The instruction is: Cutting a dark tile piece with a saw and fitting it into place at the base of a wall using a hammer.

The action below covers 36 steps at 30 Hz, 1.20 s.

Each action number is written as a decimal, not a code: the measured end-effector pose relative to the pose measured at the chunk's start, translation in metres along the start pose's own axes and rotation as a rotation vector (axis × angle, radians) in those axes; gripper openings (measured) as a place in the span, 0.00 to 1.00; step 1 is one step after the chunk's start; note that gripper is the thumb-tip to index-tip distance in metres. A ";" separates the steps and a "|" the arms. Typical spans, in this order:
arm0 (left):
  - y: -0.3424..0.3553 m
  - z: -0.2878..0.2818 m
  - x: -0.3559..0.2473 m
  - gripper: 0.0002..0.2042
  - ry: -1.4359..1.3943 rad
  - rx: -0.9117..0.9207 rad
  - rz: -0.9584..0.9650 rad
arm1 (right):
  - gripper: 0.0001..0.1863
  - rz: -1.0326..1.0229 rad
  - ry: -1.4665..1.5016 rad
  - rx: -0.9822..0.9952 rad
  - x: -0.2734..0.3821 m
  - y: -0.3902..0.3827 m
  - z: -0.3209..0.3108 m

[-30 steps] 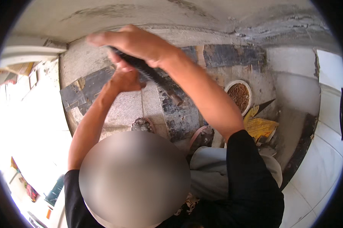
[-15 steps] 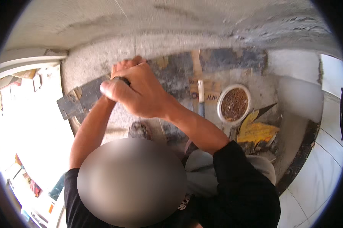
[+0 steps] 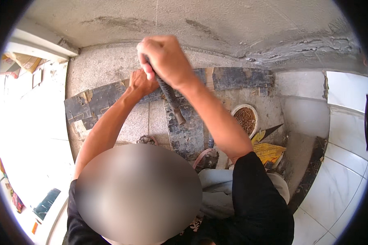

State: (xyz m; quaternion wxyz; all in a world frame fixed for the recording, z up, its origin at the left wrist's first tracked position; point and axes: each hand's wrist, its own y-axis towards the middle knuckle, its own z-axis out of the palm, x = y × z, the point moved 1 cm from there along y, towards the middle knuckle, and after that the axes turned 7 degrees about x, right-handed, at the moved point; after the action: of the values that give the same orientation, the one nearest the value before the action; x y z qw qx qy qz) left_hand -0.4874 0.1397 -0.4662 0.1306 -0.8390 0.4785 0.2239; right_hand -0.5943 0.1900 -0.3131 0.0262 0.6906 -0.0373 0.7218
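Note:
My right hand point(image 3: 164, 59) is raised toward the wall, its fingers wrapped round a dark tool point(image 3: 170, 95) with a ribbed shaft. The tool's blunt end slants down toward me; its other end is hidden in or behind the hand. Just below and left, my left hand point(image 3: 142, 83) is closed low over a strip of dark, worn boards point(image 3: 104, 98). Its fingertips are partly hidden, and what they hold cannot be made out. Beyond my right forearm stands a white tub point(image 3: 256, 116) full of thin brown pieces that look like nails.
A rough grey wall point(image 3: 233, 32) rises ahead. Another dark board point(image 3: 186, 136) runs toward me across the speckled floor. Beside the tub lies a torn yellow bag point(image 3: 267, 155). White tiles point(image 3: 335, 183) line the right, and a bright opening point(image 3: 37, 122) lies left.
My right hand has swung up and apart from my left, bringing the ribbed tool into plain sight. Before, the hands overlapped. The view has shifted, and my right forearm now hides part of the tub.

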 end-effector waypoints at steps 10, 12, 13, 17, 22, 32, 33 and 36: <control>0.045 0.036 -0.036 0.08 0.235 -0.096 -0.044 | 0.20 -0.288 -0.267 -0.080 0.003 -0.025 -0.001; 0.029 0.004 -0.044 0.09 0.181 -0.059 -0.140 | 0.18 -0.421 -0.329 -0.031 0.016 -0.029 -0.001; 0.024 -0.015 -0.056 0.09 0.153 -0.052 -0.190 | 0.18 -0.411 -0.311 -0.028 0.012 -0.038 0.008; 0.025 0.004 -0.053 0.14 0.218 0.144 -0.068 | 0.13 -0.346 -0.177 -0.128 0.008 -0.056 -0.001; 0.020 0.004 -0.034 0.16 0.122 0.092 -0.165 | 0.15 -0.385 -0.278 -0.138 0.028 -0.076 0.030; 0.017 -0.034 -0.061 0.17 0.103 0.382 -0.173 | 0.18 0.340 0.233 -0.205 0.023 0.005 -0.032; 0.016 -0.032 -0.062 0.17 0.099 0.384 -0.170 | 0.18 0.364 0.222 -0.175 0.026 0.003 -0.037; 0.015 -0.026 -0.056 0.20 0.045 0.346 -0.169 | 0.18 0.339 0.200 -0.142 0.026 -0.010 -0.052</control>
State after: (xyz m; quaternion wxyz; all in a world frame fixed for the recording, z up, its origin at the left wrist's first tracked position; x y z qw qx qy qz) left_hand -0.5191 0.1625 -0.4154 0.2805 -0.8461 0.4403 0.1078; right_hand -0.6464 0.2042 -0.2890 -0.0434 0.5956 -0.2008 0.7766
